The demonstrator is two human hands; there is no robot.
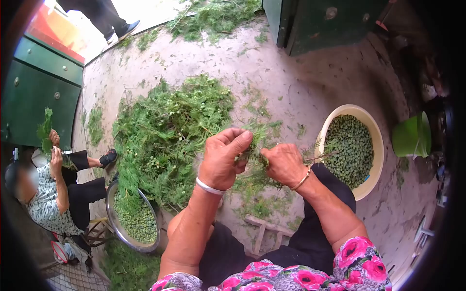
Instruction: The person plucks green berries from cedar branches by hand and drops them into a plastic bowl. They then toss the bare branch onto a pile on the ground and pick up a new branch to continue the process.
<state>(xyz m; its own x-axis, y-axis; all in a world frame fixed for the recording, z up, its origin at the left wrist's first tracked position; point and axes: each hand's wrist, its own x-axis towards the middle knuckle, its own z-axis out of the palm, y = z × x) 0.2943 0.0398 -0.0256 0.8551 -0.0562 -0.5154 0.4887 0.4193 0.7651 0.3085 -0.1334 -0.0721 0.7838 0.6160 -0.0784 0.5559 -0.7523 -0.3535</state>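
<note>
Both my hands meet over the floor in front of me on a leafy evergreen sprig (256, 145). My left hand (221, 160), with a pale bangle at the wrist, pinches the sprig's foliage between thumb and fingers. Closed around its stems is my right hand (285, 165), a gold bangle on that wrist; thin brown stems poke out to its right. Small green cones (349, 148) fill a cream basin (379, 145) by my right knee. Beyond my left hand lies a big heap of cut evergreen branches (170, 136).
At left a seated person (53, 194) holds a sprig (44, 130) beside a metal basin (111, 216) of green cones. A green bucket (410, 138) stands at right. Wooden stool bars (267, 228) show between my legs. Another person's legs (104, 19) are at the doorway.
</note>
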